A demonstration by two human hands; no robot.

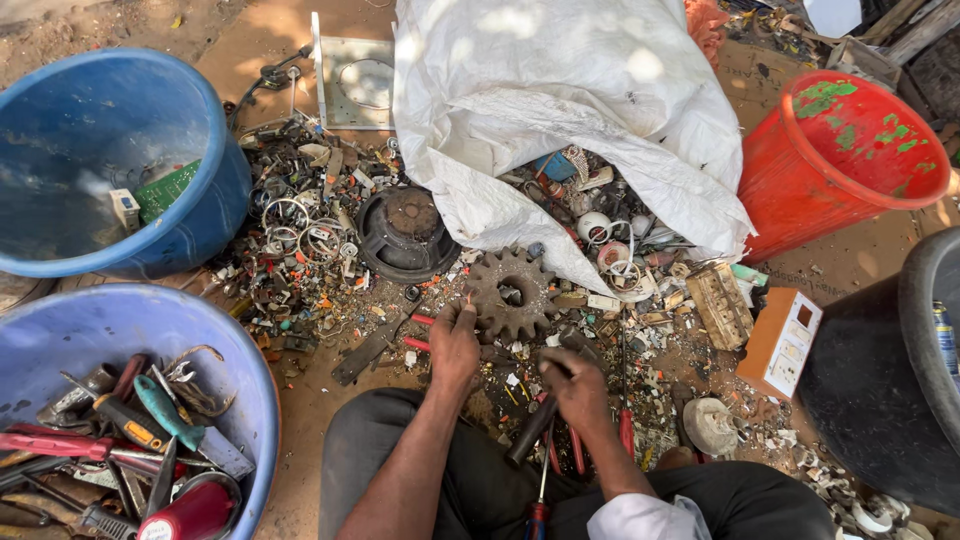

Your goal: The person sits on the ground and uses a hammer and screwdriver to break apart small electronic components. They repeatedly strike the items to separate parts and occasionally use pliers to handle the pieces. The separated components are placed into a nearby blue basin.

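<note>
1. Head view: the left hand (pixel 455 345) hovers over the scrap pile, its fingers drawn together around a small thin piece held at the fingertips, just below a rusty gear wheel (pixel 511 293).
2. The right hand (pixel 577 385) is closed around the dark handle of a tool (pixel 528 432) that slants down toward the person's lap; I cannot tell what kind of tool it is.
3. The gear wheel lies flat on the ground among small metal scraps, between a round black speaker part (pixel 404 233) and a white sack (pixel 560 110) spilling parts.
4. At the left stand two blue tubs: the nearer tub (pixel 262 400) holds pliers and screwdrivers, the farther tub (pixel 225 160) a green circuit board.
5. A red bucket (pixel 790 190) stands at the right, an orange-and-white box (pixel 780 342) near it.
</note>
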